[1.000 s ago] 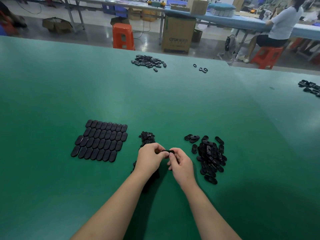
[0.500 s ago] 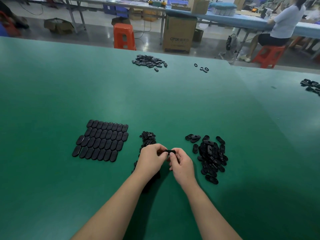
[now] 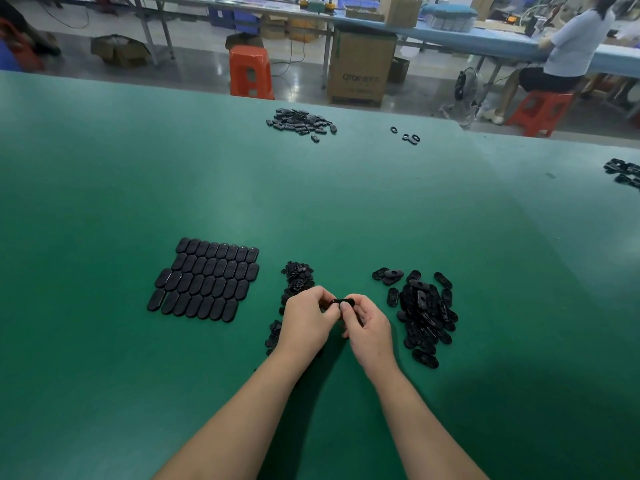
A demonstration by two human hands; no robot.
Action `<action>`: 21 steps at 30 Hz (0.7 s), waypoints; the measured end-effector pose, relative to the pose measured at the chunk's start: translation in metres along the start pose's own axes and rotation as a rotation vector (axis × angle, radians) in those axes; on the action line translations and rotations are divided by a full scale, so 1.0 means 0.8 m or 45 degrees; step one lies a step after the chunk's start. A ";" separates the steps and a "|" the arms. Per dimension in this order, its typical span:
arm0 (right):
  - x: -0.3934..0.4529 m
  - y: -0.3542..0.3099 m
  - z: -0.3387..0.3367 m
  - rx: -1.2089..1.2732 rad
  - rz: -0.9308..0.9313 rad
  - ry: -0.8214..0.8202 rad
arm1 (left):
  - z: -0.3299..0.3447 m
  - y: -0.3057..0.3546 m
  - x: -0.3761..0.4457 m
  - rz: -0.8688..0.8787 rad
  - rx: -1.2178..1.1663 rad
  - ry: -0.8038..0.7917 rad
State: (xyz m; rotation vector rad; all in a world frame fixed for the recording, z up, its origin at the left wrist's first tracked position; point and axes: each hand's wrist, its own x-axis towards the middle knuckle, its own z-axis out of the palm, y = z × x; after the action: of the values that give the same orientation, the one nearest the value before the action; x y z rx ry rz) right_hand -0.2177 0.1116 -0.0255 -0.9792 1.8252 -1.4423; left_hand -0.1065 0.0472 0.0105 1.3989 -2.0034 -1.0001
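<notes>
Tabletop [image 3: 104, 202]: plain green. Oval part [image 3: 341, 301] between the hands: glossy black. Laid-out ovals [image 3: 207, 278] and both loose piles [image 3: 427, 313] [image 3: 298, 277]: black. Far stools [image 3: 250, 72]: orange-red. Carton [image 3: 360, 71]: brown, dark print. Far bench [image 3: 502, 43]: pale blue.

Your left hand [image 3: 306, 318] and right hand [image 3: 367, 323] pinch one black oval piece [image 3: 341, 302] between them above the green table [image 3: 311, 202]. A tidy grid of ovals [image 3: 206, 278] lies left, a loose pile [image 3: 424, 311] right, small parts [image 3: 298, 277] just behind your left hand.
</notes>
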 end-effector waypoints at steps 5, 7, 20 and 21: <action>-0.001 0.000 -0.001 0.039 0.001 0.012 | 0.002 0.003 0.001 0.020 0.016 0.009; 0.000 -0.001 0.000 0.073 0.009 0.028 | 0.003 0.004 0.003 0.055 0.037 0.010; -0.001 -0.002 -0.001 0.023 0.022 -0.016 | -0.001 -0.011 -0.001 0.431 0.329 -0.010; -0.001 -0.002 0.000 0.026 0.021 -0.020 | -0.005 -0.012 -0.002 0.492 0.401 0.008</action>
State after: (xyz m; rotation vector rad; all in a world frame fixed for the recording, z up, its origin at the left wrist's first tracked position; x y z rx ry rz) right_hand -0.2172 0.1123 -0.0238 -0.9603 1.8000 -1.4364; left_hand -0.0975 0.0459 0.0049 1.0899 -2.3819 -0.5275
